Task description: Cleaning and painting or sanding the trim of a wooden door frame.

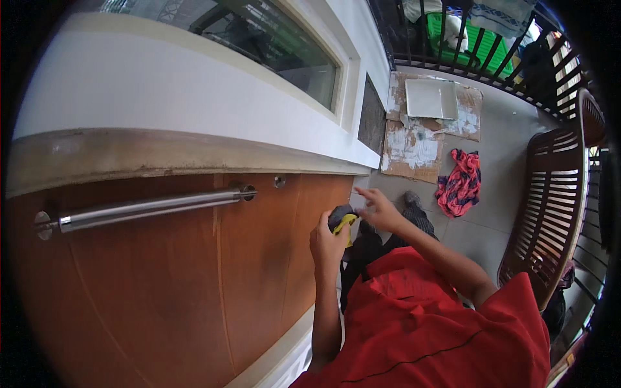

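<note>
My left hand [327, 243] is closed around a small dark grey and yellow object [344, 221], held up in front of my body beside the wooden door. Its dark part looks rounded, and yellow material shows below it. I cannot make out its exact kind, since my fingers cover part of it. Just to its right, my right hand [383, 212] has its fingers stretched out and apart, the nearest ones close to the object. Nothing shows in that hand.
A brown door [259, 271] with a metal bar handle [155, 208] fills the left. Ahead, a white paint tray [432, 99] sits on paint-smeared cardboard [414, 152]. A pink and dark cloth [460, 183] lies on the tiles. A brown plastic basket [550, 194] stands right, near black railings [475, 48].
</note>
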